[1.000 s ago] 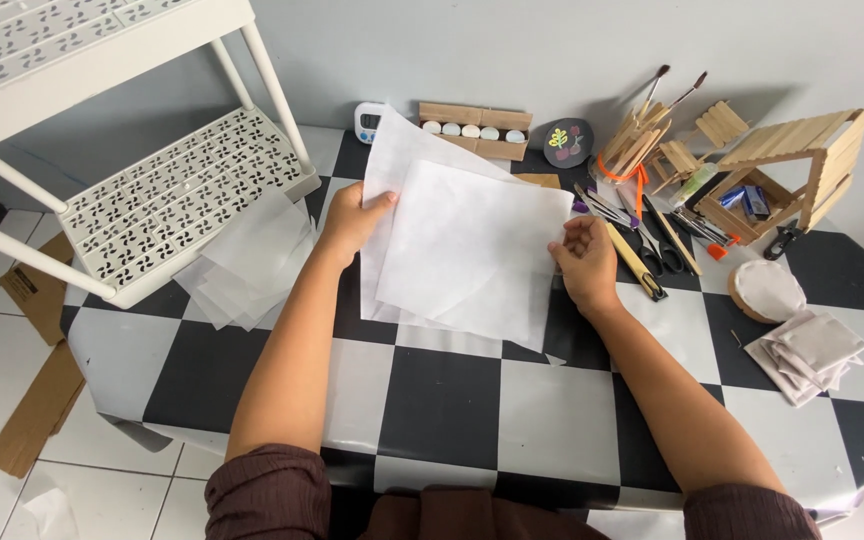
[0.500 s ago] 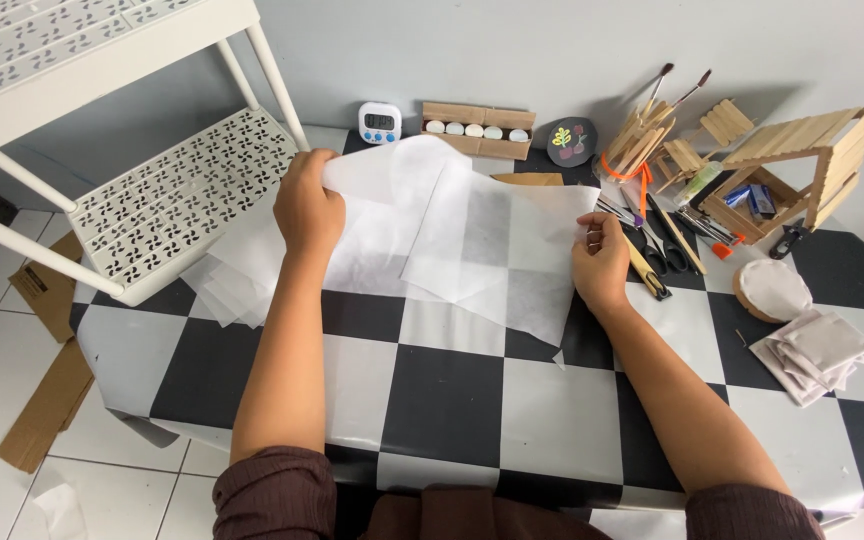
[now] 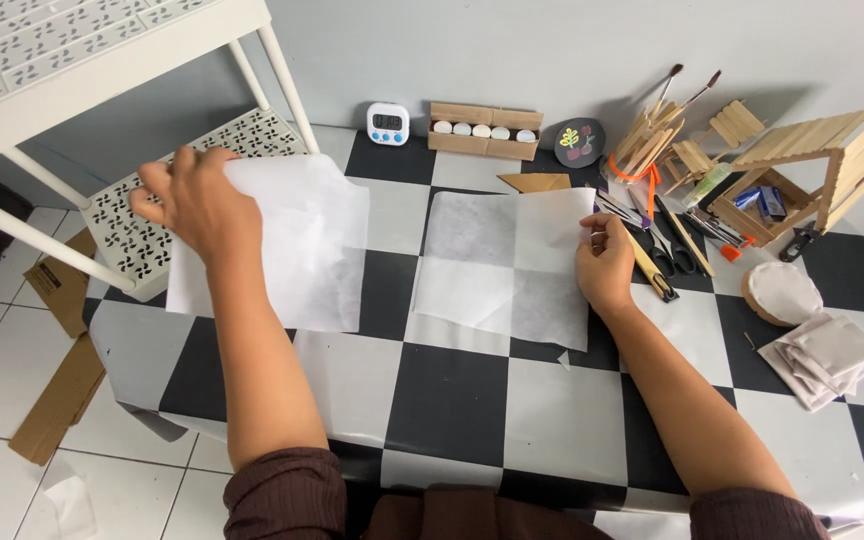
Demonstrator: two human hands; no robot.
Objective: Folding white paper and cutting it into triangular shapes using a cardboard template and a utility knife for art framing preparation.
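Thin translucent white paper sheet (image 3: 507,265), creased, flat on glossy black-and-white checkered tablecloth (image 3: 452,400). Second thin white sheet (image 3: 287,245) at table's left edge. Shallow cardboard tray (image 3: 484,130) (back edge) holding white round pieces. Left hand (image 3: 197,200) closed, pinching second sheet's top. Right hand (image 3: 607,265) curled, fingers gripping flat sheet's right edge.
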